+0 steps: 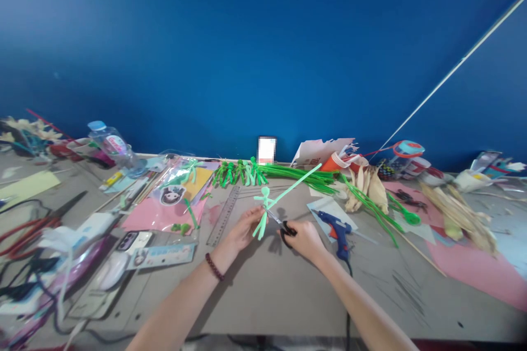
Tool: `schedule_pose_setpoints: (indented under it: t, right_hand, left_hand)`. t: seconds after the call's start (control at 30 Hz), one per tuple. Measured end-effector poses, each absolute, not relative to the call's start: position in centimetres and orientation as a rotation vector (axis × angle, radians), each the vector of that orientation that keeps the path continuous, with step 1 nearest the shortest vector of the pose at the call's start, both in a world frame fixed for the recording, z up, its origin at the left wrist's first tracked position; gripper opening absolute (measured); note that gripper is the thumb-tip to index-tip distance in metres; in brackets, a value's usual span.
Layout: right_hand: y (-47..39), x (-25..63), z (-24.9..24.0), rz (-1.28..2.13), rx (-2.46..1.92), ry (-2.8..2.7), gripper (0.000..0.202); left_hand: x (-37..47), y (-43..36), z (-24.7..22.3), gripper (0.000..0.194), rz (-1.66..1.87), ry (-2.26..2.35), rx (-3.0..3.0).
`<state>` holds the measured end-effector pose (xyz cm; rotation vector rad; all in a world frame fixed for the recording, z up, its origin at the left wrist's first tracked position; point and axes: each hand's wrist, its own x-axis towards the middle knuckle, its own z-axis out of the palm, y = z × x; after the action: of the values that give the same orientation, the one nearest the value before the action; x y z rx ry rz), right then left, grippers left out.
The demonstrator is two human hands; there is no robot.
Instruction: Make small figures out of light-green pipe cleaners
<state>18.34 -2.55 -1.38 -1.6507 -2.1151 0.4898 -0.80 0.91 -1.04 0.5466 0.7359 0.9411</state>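
Observation:
My left hand pinches a pale green pipe-cleaner figure above the middle of the table. The figure has a round head, short arms and two legs that hang below my fingers. One long pale green stem sticks out from it to the upper right. My right hand grips black-handled scissors, with the blades reaching to the figure's middle beside my left fingertips. Whether the blades touch the stem is too small to tell. Behind, several similar green figures stand in a row next to a bundle of green pipe cleaners.
A blue glue gun lies right of my right hand, its cord running to the front edge. A clear ruler and pink sheets in a plastic bag lie left. Dried husks, a water bottle and a small screen stand farther off.

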Motion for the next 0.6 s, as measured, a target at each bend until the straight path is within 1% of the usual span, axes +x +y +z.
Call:
schedule_pose_setpoints:
  t: [0.17, 0.47, 0.6]
  right_hand:
    - [-2.27, 18.61, -1.48, 0.568, -1.631, -2.071, 0.034]
    - [-2.43, 18.59, -1.45, 0.619, -1.595, -2.071, 0.029]
    - [-2.6, 18.2, -1.59, 0.638, -1.577, -2.047, 0.033]
  left_hand:
    - [-0.9, 1.02, -1.44, 0.023, 0.931, 0.71, 0.561]
    - [-0.73, 0.8, -0.91, 0.023, 0.933, 0.729, 0.56]
    - [-0.79, 0.9, -0.86, 0.022, 0.967, 0.734, 0.525]
